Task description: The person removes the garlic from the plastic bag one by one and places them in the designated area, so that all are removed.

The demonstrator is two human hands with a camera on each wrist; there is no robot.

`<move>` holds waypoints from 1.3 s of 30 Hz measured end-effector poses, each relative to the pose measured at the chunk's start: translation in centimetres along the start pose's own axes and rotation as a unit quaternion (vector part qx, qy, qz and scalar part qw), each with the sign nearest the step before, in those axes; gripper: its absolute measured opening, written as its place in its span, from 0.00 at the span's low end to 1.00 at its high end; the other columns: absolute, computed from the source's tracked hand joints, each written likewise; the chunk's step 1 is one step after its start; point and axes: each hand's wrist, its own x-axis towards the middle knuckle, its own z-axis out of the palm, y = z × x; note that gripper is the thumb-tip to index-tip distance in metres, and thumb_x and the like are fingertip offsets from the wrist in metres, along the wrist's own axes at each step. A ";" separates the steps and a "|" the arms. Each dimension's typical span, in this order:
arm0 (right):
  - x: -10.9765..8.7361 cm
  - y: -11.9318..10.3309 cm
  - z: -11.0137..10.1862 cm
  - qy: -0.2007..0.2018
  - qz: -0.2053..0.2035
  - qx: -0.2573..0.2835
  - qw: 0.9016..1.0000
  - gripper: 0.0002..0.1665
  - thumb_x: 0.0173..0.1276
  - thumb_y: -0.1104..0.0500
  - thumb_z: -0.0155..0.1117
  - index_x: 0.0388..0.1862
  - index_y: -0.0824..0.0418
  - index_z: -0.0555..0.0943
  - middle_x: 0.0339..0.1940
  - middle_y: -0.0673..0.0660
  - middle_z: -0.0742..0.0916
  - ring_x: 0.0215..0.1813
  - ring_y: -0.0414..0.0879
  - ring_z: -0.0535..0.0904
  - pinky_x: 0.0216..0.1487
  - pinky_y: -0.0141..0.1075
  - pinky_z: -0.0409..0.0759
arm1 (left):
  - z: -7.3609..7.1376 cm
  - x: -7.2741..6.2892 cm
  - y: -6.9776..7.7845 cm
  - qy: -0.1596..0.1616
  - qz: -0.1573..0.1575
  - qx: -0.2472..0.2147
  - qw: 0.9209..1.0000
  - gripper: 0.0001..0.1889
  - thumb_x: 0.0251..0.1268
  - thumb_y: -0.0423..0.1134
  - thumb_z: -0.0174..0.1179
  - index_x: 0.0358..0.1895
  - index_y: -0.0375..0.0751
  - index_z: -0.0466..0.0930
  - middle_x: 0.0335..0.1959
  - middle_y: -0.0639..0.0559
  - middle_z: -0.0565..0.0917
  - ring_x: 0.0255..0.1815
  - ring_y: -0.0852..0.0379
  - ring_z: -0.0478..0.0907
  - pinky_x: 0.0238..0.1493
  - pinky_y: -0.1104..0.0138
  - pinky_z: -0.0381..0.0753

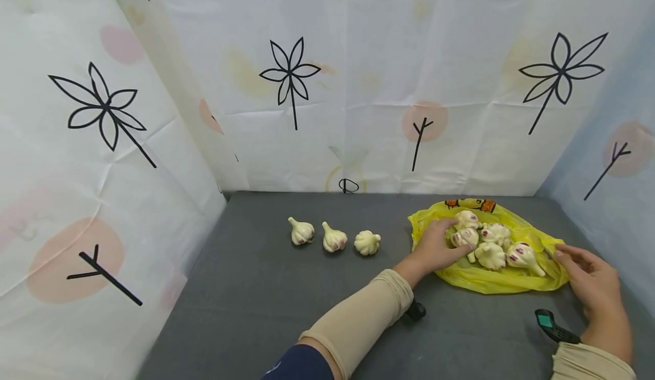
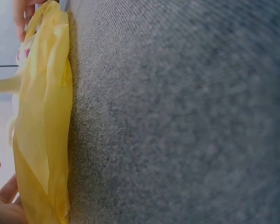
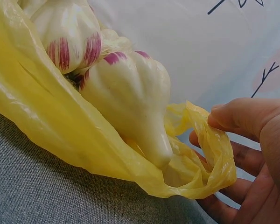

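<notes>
A yellow plastic bag (image 1: 476, 283) lies spread at the right of the grey table, with several garlic bulbs (image 1: 491, 256) on it. My left hand (image 1: 434, 246) reaches over the bag's left side. Its thumb and fingers are round one white garlic bulb (image 1: 464, 236) there. At the bag's right edge, my right hand (image 1: 596, 280) pinches the plastic between thumb and fingers. The right wrist view shows the bunched bag edge (image 3: 219, 158) in that grip, beside a purple-streaked bulb (image 3: 135, 93). In the left wrist view the bag's side (image 2: 42, 121) hides most of the bulbs.
Three more garlic bulbs (image 1: 334, 238) sit in a row on the grey tabletop (image 1: 256, 306), left of the bag. Patterned white cloth (image 1: 358, 84) stands behind the table and along both sides. A black strap end (image 1: 417, 311) shows beside my left sleeve.
</notes>
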 end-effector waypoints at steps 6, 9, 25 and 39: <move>0.0 0.4 -0.3 -0.021 -0.010 0.003 1.000 0.20 0.81 0.35 0.55 0.67 0.29 0.79 0.40 0.15 0.68 0.56 0.25 0.67 0.69 0.32 0.73 | 0.5 0.3 0.2 -0.017 -0.010 0.019 1.000 0.35 0.75 0.61 0.63 0.80 0.55 0.68 0.76 0.56 0.73 0.79 0.57 0.69 0.70 0.63 0.79; 0.1 0.5 -0.4 -0.024 -0.004 0.007 1.000 0.22 0.80 0.33 0.55 0.70 0.29 0.78 0.42 0.16 0.68 0.63 0.36 0.71 0.78 0.44 0.70 | 0.7 0.4 0.4 -0.022 -0.016 0.023 0.999 0.35 0.75 0.62 0.63 0.79 0.56 0.68 0.75 0.54 0.72 0.78 0.57 0.70 0.67 0.64 0.81; 0.3 0.7 -0.4 -0.019 -0.014 0.015 1.000 0.20 0.80 0.35 0.57 0.67 0.30 0.80 0.42 0.17 0.69 0.56 0.26 0.68 0.48 0.17 0.71 | 0.8 0.8 1.2 -0.035 -0.028 0.029 0.999 0.33 0.74 0.59 0.66 0.77 0.57 0.70 0.69 0.56 0.74 0.57 0.63 0.77 0.51 0.68 0.81; 0.4 0.9 -0.3 -0.020 -0.006 0.012 1.000 0.24 0.80 0.34 0.56 0.70 0.34 0.80 0.40 0.17 0.69 0.50 0.21 0.64 0.66 0.30 0.73 | 1.5 1.1 0.2 -0.038 -0.025 0.078 0.996 0.31 0.73 0.53 0.68 0.76 0.58 0.70 0.56 0.58 0.76 0.42 0.66 0.70 0.43 0.74 0.74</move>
